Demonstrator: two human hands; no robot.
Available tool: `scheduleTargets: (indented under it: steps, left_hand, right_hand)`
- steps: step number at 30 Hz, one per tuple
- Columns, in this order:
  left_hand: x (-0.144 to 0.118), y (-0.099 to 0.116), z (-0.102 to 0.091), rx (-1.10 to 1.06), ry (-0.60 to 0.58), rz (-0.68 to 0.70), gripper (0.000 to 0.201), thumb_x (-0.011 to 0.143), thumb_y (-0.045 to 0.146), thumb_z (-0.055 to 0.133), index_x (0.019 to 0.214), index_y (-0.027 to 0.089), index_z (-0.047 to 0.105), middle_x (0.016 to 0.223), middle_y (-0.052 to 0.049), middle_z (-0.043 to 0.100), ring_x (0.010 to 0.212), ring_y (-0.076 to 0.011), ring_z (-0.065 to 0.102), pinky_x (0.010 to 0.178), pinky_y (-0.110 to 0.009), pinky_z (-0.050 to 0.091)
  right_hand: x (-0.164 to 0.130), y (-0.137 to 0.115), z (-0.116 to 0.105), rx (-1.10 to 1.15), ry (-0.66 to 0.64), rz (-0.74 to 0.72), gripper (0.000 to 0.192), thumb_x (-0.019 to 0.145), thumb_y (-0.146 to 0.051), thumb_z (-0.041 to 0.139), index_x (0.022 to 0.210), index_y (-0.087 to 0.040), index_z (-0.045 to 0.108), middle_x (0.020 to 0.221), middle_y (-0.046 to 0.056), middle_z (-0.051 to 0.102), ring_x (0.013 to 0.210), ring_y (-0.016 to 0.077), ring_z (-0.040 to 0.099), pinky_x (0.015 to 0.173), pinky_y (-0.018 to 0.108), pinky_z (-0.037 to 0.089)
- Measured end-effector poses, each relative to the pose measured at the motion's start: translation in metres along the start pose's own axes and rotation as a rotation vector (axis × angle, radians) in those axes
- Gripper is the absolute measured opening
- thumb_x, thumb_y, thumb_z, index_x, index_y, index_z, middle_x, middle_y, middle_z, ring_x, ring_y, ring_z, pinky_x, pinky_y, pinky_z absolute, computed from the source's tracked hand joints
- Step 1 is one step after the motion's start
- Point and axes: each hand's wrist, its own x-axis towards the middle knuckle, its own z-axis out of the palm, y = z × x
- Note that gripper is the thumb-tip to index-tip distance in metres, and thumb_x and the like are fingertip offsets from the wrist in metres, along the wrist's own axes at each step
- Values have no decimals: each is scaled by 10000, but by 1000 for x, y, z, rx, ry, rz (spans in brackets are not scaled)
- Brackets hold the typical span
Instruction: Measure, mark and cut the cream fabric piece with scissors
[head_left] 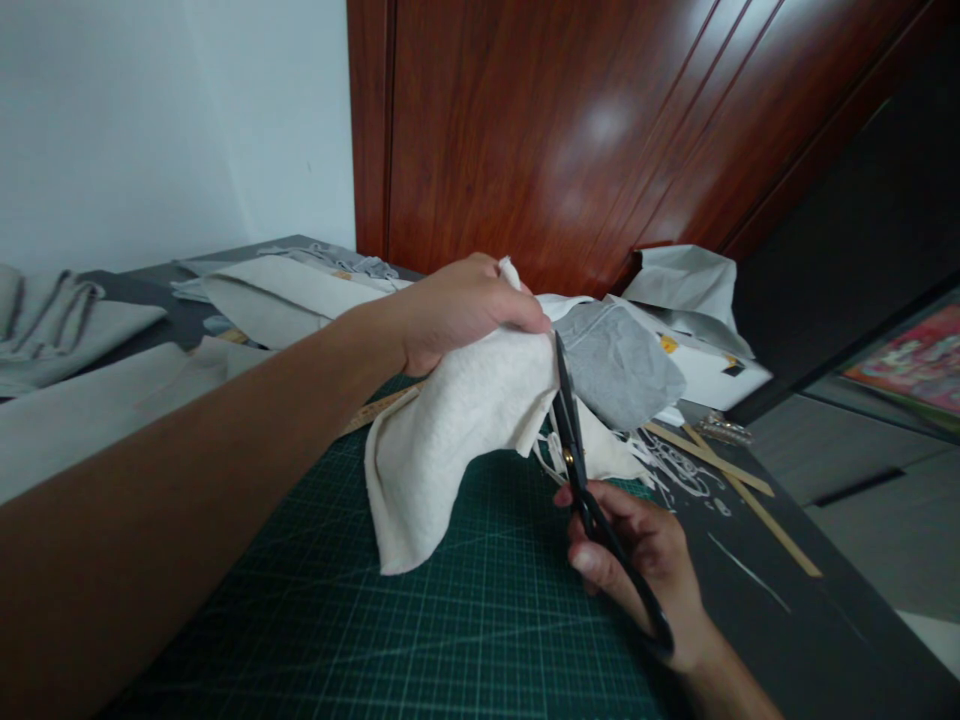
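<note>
My left hand [461, 305] grips a bunched piece of cream fabric [442, 440] and holds it up above the green cutting mat [420, 620]. My right hand [645, 560] holds black scissors [576, 450] with the blades pointing up. The blades meet the right edge of the cream fabric just below my left thumb. A grey fabric piece [622, 365] lies right behind the scissors. Thin cut strips [675, 470] lie on the table beside my right hand.
Folded cream and grey cloth [270, 295] is piled at the back left of the dark table [757, 600]. Wooden sticks [742, 490] and a metal clip [724, 430] lie at the right. A white box [705, 375] and a red-brown wooden door [600, 130] stand behind.
</note>
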Motion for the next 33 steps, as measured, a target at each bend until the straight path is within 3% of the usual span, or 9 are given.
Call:
scheduleTargets:
  steps: [12,17,33]
  left_hand:
    - [-6,5,2,35,8,60,186,703,140,732,607,161,573,599,12,519,532,-100,518,499,-242,333]
    - [-7,4,1,47,-34,86,132,742,160,710,653,150,613,642,-11,563,569,-106,530,522,-247,358]
    - [-3,1,-1,3,-12,67,133,719,150,746,637,147,642,638,-24,615,533,-115,574,485,-227,400]
  right_hand:
    - [0,-1,0,-21,-25,-15,256,850,-386,842,1018,-229,731,608,-70,505,477,90,441,432,209,350]
    - [1,-2,0,-37,-12,-9,263,843,-387,841,1007,-216,726,606,-63,512,476,97,443,425,216,345]
    - [-1,-2,-1,-55,-22,6,227,840,-351,841,983,-230,714,595,-77,485,470,94,436,429,216,342]
